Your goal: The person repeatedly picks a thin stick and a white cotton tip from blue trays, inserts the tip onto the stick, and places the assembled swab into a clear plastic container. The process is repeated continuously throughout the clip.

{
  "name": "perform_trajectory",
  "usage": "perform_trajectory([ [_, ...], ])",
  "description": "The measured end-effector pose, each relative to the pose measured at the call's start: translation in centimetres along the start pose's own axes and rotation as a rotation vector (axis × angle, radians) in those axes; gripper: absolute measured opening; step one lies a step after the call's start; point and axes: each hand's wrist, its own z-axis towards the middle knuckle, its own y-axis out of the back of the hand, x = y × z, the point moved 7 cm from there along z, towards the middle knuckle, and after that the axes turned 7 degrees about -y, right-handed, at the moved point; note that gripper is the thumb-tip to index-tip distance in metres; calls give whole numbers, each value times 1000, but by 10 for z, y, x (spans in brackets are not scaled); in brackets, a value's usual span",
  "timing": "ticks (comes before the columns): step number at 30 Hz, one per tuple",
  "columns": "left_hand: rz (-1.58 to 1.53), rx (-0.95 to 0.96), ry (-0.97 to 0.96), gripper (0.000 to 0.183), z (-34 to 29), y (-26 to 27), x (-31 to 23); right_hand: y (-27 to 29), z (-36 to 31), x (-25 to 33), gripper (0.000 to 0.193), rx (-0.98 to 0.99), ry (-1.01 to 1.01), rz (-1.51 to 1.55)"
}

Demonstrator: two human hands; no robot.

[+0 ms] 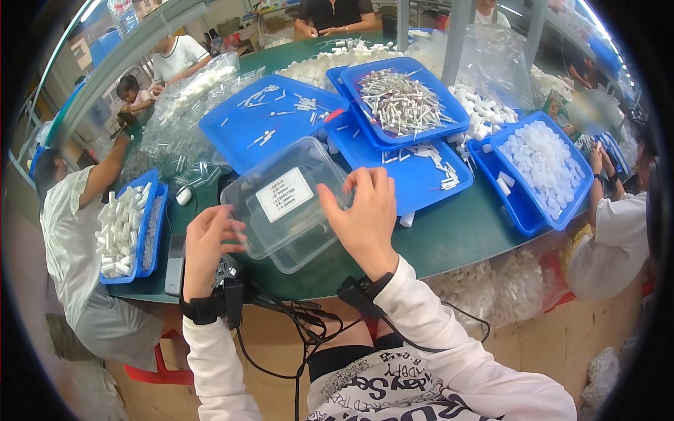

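A clear plastic box [302, 231] with rounded corners and a white printed label [284, 194] is between my hands at the table's near edge. It looks tilted, and I cannot tell whether its lid is seated. My left hand [213, 242] grips its left edge, thumb on top and the other fingers a little spread along the side. At the right edge my right hand [366, 216] holds it, with the thumb over the top and the fingers curled at the far corner. Black straps with small devices and cables are on both wrists.
Blue trays hold thin white sticks [404, 102], white cylinders [119, 238] and translucent white pieces [544, 165]. Another blue tray [232, 137] lies beyond the box. Black cables [302, 316] hang over my lap. Co-workers sit around the green table [435, 245].
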Motion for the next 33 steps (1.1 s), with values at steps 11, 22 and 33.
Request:
perform_trajectory([
  [11,165,169,111,42,-10,-35,8,9,6,-25,18,256,9,-174],
  [22,416,19,-131,17,9,-38,4,-13,18,-44,18,467,-117,-122],
  [33,711,-39,-525,15,8,-39,-3,-18,14,-37,16,204,159,-248],
])
